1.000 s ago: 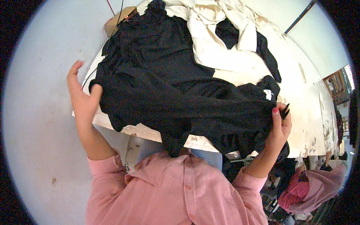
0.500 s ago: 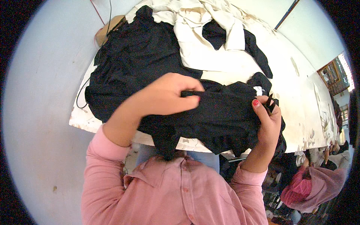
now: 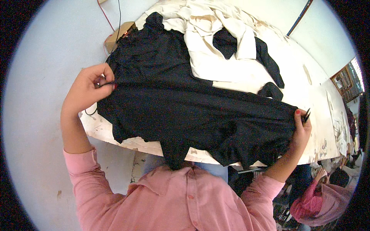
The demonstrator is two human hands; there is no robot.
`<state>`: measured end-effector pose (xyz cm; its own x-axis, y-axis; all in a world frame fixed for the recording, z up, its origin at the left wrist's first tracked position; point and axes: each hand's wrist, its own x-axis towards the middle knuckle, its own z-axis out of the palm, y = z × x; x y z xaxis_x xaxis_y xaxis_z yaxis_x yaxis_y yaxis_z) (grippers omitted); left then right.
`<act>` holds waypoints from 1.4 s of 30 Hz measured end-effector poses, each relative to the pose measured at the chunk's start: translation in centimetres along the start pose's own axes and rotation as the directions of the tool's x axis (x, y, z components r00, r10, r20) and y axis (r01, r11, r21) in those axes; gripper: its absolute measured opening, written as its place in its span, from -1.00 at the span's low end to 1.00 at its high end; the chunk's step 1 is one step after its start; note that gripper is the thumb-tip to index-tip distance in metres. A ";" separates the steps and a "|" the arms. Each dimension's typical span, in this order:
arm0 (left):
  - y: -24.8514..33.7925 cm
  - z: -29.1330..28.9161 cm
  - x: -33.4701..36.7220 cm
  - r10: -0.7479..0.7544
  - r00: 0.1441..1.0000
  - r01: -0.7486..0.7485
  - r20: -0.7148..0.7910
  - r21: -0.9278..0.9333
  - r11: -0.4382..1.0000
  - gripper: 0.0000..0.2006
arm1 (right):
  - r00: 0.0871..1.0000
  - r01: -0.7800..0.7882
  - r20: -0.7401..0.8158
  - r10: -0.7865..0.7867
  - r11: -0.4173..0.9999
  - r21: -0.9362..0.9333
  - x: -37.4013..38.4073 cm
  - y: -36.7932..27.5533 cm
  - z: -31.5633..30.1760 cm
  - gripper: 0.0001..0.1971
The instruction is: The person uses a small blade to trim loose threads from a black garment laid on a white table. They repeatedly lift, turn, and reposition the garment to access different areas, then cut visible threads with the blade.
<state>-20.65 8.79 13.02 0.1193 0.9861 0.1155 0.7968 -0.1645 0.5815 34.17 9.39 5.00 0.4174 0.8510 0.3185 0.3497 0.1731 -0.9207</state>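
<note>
A black garment (image 3: pixel 200 115) is stretched lengthwise between my hands along the near side of the table. My left hand (image 3: pixel 88 89) pinches its upper left edge between thumb and fingers. At the right end my right hand (image 3: pixel 301 133) grips the cloth with the thumb on top. Small dark pointed blades, apparently thread snips (image 3: pixel 307 115), stick out from the same hand. A cloth flap hangs over the table's near edge toward my shirt. More black cloth (image 3: pixel 154 57) lies behind the stretched part, beside a cream garment (image 3: pixel 210 63).
The pale, stained table (image 3: pixel 304 100) carries a heap of cream cloth (image 3: pixel 239 19) at its far side. A brown box (image 3: pixel 120 35) with cords stands by the wall at far left. A person in pink (image 3: pixel 320 200) works low at the right.
My left hand has moved from the middle of the cloth out to its left edge. My right hand has shifted right, and the black garment is now drawn out flat and wide.
</note>
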 end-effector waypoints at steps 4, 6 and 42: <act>2.3 0.7 -1.1 0.785 0.531 -0.564 0.320 -0.558 0.609 -0.71 | 0.975 0.118 -0.161 -0.153 0.971 -0.208 3.9 1.5 -2.9 -0.69; 6.0 2.6 -1.7 0.898 0.285 -0.454 0.336 -0.778 0.435 -0.70 | 0.944 0.187 -0.206 -0.256 0.934 -0.304 7.4 4.2 -3.9 -0.62; 5.9 16.5 -2.8 0.092 0.996 -0.063 -0.015 -0.833 0.550 -0.77 | 0.795 0.285 0.486 -0.364 0.930 0.232 -11.3 -6.4 17.4 -0.68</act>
<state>-6.50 5.45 2.84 0.1838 0.9662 0.1805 -0.0625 -0.1718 0.9831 12.62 7.28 3.36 -0.2030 0.8541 0.4788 0.2500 0.5180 -0.8180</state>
